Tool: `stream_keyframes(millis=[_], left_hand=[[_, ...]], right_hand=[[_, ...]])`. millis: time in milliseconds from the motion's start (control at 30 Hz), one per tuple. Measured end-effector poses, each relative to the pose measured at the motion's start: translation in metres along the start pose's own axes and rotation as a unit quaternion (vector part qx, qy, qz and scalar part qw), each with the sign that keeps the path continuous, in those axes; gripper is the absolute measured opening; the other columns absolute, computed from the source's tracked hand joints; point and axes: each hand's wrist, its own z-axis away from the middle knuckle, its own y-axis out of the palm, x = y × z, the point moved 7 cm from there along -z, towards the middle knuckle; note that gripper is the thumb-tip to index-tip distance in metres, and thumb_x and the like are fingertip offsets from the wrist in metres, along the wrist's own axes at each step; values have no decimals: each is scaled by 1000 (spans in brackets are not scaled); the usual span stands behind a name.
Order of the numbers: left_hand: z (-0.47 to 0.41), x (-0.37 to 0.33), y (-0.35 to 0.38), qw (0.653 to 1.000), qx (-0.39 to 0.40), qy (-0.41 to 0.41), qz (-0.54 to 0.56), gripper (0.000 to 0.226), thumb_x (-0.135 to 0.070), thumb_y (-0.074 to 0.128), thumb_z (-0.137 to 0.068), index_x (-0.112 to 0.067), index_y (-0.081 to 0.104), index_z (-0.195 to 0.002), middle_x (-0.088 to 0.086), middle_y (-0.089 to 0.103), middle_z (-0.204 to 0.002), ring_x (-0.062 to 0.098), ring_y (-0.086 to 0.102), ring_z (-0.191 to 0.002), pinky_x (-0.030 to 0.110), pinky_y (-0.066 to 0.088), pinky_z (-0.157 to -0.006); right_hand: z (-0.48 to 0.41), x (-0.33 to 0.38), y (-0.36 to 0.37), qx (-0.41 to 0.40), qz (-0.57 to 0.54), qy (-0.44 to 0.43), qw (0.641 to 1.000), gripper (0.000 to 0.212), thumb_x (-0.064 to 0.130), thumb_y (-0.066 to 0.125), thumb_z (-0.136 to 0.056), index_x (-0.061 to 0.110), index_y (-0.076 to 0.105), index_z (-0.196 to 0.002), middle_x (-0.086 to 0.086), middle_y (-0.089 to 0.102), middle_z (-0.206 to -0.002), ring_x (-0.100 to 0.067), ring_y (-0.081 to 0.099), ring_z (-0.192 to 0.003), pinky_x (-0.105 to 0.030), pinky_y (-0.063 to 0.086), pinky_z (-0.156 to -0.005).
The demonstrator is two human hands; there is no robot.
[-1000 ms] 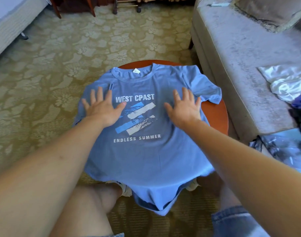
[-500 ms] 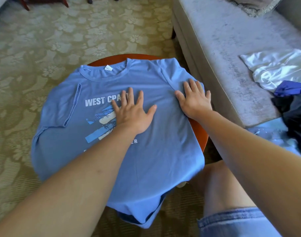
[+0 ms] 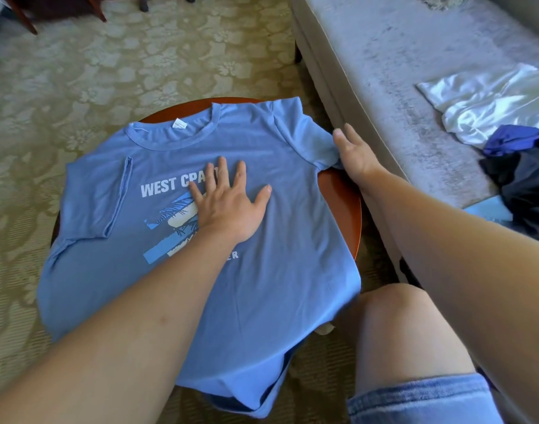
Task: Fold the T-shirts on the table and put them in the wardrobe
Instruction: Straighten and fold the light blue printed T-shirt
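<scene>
My left hand [image 3: 228, 206] lies flat with spread fingers on the chest print of the light-blue cotton T-shirt [image 3: 277, 270], which is spread face up over the round reddish wooden table [image 3: 338, 203]. My right hand [image 3: 354, 151], fingers straight, touches the short sleeve [image 3: 308, 139] to the right of the left thumb; I see no pinch.

The hem [image 3: 246, 393] hangs off the table edge behind my left wrist, so easing that palm could let the cloth slide off. Folding the sleeve unpinned may skew the body.

The neckline [image 3: 170, 142] points away, beyond my left fingertips. The long axis runs roughly along my left forearm.
</scene>
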Motion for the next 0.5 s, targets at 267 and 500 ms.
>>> stream_keyframes(millis=[267, 500], left_hand=[[0, 0, 0, 1000, 1, -4, 11, 77, -72, 15, -92, -30, 4, -156, 4, -9, -164, 24, -10, -150, 56, -6, -117], [17, 46, -26, 989, -19, -53, 133, 66, -58, 24, -100, -32, 0, -156, -1, -17, -163, 21, -17, -149, 55, -10, -116]], right_hand=[[17, 63, -12, -185, 185, -173, 950, 36, 21, 46, -93, 7, 54, -125, -15, 62, -119, -32, 57, -110, -36, 44, -88], [73, 108, 92, 72, 477, -284, 829, 69, 12, 50, -90, 28, 26, -153, 4, 17, -162, -25, 43, -136, -35, 39, -106]])
